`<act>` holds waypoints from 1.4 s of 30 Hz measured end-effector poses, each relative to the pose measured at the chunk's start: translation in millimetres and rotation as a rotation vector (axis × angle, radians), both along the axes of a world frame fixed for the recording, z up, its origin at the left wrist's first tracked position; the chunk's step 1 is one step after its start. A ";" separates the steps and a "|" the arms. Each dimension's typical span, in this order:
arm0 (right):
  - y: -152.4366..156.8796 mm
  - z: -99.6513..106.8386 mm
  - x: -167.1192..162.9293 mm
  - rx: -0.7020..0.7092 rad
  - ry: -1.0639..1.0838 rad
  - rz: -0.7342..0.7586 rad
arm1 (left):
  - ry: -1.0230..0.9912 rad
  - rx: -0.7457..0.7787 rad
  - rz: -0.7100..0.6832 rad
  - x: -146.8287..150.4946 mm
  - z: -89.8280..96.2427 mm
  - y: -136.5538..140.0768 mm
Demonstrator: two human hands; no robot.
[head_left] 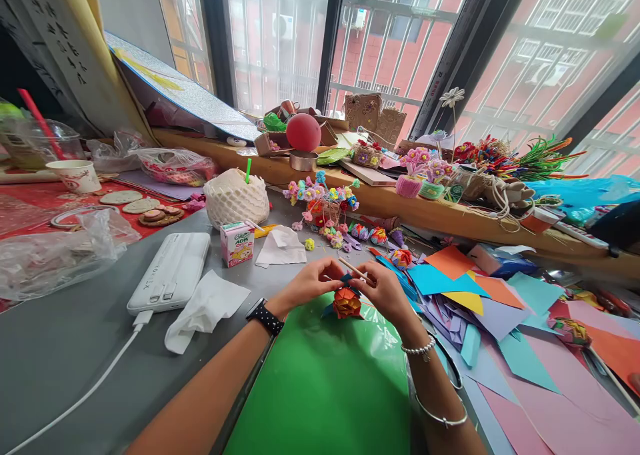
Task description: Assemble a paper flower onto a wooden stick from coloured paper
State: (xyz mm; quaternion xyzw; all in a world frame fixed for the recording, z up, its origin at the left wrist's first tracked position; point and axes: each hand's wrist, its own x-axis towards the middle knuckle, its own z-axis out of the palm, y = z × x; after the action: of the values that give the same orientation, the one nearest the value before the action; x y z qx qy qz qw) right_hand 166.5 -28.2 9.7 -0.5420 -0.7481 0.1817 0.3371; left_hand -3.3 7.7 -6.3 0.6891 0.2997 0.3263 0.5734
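Note:
A folded paper flower, orange in the middle with dark blue outer points, is held just above a shiny green folder. My left hand pinches a blue part at its upper edge between thumb and fingers. My right hand is closed around a thin whitish stick. Its thumb also reaches the blue paper at the flower's upper edge. The stick slants over the flower; whether its tip touches the paper I cannot tell. Fingers hide part of the blue paper.
On the right lie loose coloured paper sheets and purple folded strips. To the left are a white power bank with a cable, a crumpled tissue, a small pink carton and a wrapped coconut. Crafted flowers stand behind.

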 end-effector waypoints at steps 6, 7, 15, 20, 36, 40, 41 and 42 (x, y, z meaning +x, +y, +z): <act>0.1 -0.2 0.9 0.037 -0.044 0.036 | 0.018 0.009 0.010 0.9 -7.8 4.4; 0.5 -0.8 1.2 0.035 -0.047 0.049 | 0.020 0.017 0.012 1.1 -9.4 5.5; 2.2 -3.1 0.2 0.002 -0.080 0.027 | 0.057 0.018 0.017 -0.5 -8.6 8.6; 1.5 -5.3 -0.8 0.011 -0.051 -0.002 | 0.089 0.019 0.047 -1.3 -3.0 6.8; 2.8 -10.3 -6.0 0.065 -0.034 -0.074 | 0.234 0.489 0.257 1.0 -1.4 -2.9; 0.4 -7.9 -4.9 0.097 0.080 -0.121 | 0.019 0.126 0.194 2.0 -6.9 4.2; -0.3 -7.2 -4.7 0.112 0.102 -0.147 | -0.018 0.016 0.178 2.2 -8.1 5.9; -0.9 -6.6 -4.6 0.123 0.118 -0.176 | -0.037 -0.101 0.146 2.3 -8.9 7.0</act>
State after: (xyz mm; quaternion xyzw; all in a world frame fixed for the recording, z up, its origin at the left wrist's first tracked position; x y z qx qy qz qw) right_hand 161.9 -29.1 3.2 -0.5720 -0.6863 0.1368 0.4278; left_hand -1.0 14.7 -15.2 0.6296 0.3547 0.3643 0.5874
